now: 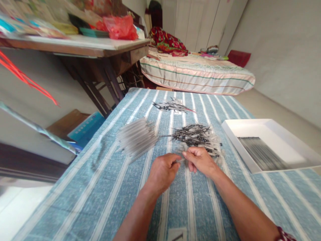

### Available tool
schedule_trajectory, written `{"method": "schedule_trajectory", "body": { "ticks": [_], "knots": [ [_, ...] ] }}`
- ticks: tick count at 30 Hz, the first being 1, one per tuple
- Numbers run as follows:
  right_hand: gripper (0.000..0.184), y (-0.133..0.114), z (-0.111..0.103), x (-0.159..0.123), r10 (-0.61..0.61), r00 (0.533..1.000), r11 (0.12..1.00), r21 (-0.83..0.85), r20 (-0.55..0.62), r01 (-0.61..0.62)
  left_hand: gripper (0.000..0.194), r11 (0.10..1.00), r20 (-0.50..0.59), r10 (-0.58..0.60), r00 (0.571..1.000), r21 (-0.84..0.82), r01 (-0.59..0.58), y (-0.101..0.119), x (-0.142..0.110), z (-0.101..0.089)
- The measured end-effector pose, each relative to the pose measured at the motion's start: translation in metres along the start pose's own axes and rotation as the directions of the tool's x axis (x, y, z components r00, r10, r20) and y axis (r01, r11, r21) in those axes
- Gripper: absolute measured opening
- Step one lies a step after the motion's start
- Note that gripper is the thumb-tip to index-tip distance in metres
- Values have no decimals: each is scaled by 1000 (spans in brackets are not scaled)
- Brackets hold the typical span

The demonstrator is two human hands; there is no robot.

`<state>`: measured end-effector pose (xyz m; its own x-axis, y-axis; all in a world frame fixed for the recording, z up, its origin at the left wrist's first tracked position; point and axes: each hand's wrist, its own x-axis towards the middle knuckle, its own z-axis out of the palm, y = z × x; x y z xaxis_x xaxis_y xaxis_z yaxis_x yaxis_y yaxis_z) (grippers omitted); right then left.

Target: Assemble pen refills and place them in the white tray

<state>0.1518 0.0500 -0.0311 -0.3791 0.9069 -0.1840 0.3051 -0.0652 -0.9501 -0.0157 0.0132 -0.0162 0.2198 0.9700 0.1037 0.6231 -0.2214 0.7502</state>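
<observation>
My left hand (pixel 164 169) is closed in a pinch on a thin, pale translucent stick (pixel 180 160), its tip pointing toward my other hand. The thumb and fingers of my right hand (pixel 199 160) are pinched together at the far end of that stick; what lies between them is too small to make out. Just beyond my right hand lies a loose pile of thin black and clear sticks (pixel 195 135). To the left, a stack of pale translucent tubes (pixel 137 137) lies roughly side by side, blurred.
A white open box (pixel 288 134) on the right holds a row of dark slim sticks (pixel 262 154). Farther back on the striped cloth (pixel 120 194) lies a small heap of black, clear and red pieces (pixel 173 106). A wooden desk (pixel 110 50) stands at left, a bed (pixel 198 72) behind.
</observation>
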Motion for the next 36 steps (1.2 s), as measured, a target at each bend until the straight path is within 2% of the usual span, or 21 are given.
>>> {"method": "schedule_trajectory", "body": {
  "ticks": [3,5,14,19,23,28,31,32,34,36],
  "knots": [
    [36,2,0,1,28,999,999,43,-26,-27,21,990,-27,77,997,123,-73,4,-1,2],
    [37,3,1,2,40,999,998,56,-31,-38,21,985,-19,79,997,158,-75,4,-2,3],
    [43,4,4,2,20,999,1000,16,-37,-20,9,993,-14,-63,998,100,65,2,0,3],
    [45,5,4,4,22,997,994,106,-76,-14,13,985,14,-166,986,-31,167,3,2,2],
    [42,3,1,5,-18,992,995,92,-127,30,19,926,-24,-311,950,-233,298,2,5,0],
    [25,5,-4,7,-46,980,999,-36,-192,39,26,846,-188,-432,882,-424,324,1,7,-9],
    [19,9,0,8,-144,965,963,-257,-220,85,29,790,-240,-481,843,-535,299,2,8,-14],
    [18,9,2,9,-199,957,922,-371,-211,110,28,761,-234,-500,834,-579,293,3,8,-15],
    [19,6,8,11,-275,948,785,-606,-161,125,27,698,-217,-532,819,-660,278,4,9,-16],
    [22,1,15,13,-266,958,619,-781,-112,80,26,653,-214,-554,804,-711,261,6,9,-16]
  ]
}}
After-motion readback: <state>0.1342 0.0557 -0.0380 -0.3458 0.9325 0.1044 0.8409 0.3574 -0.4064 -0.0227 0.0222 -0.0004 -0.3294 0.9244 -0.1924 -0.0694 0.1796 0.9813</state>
